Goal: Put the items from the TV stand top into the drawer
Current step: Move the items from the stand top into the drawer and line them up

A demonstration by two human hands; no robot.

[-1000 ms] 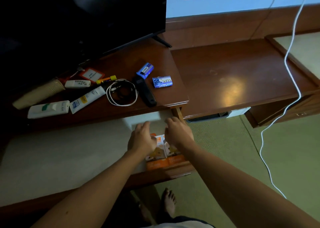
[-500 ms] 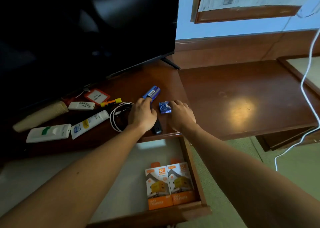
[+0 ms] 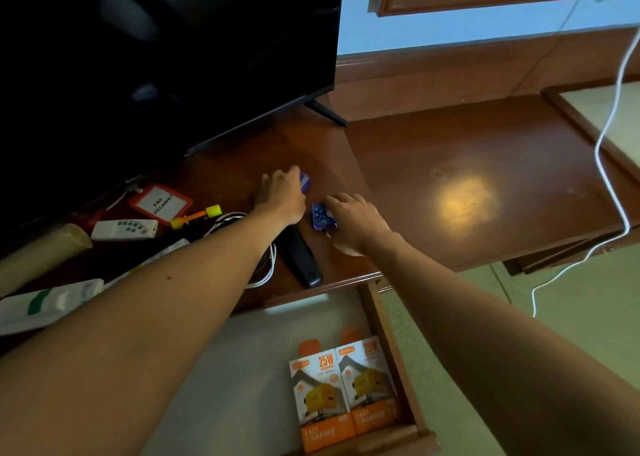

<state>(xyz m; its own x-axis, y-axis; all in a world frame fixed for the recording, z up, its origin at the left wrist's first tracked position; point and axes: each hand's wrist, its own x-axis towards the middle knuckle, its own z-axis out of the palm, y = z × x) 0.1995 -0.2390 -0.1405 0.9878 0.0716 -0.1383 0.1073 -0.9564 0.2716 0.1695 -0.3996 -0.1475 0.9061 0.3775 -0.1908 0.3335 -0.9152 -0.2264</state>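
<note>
Two orange charger boxes (image 3: 344, 395) are lying side by side in the open drawer (image 3: 398, 362), reading "25W" and "FAST CHARGER". A red-framed tag (image 3: 160, 203) is showing "PAS PELAWAT".

The left hand (image 3: 282, 192) is closing over a blue-and-white box (image 3: 304, 182) on the TV stand top (image 3: 346, 164); its print is hidden. The right hand (image 3: 353, 221) is gripping a blue packet (image 3: 322, 216), its lettering blurred.

place: hotel-like room | cues: tv (image 3: 166, 57), wooden tv stand (image 3: 485, 192)
</note>
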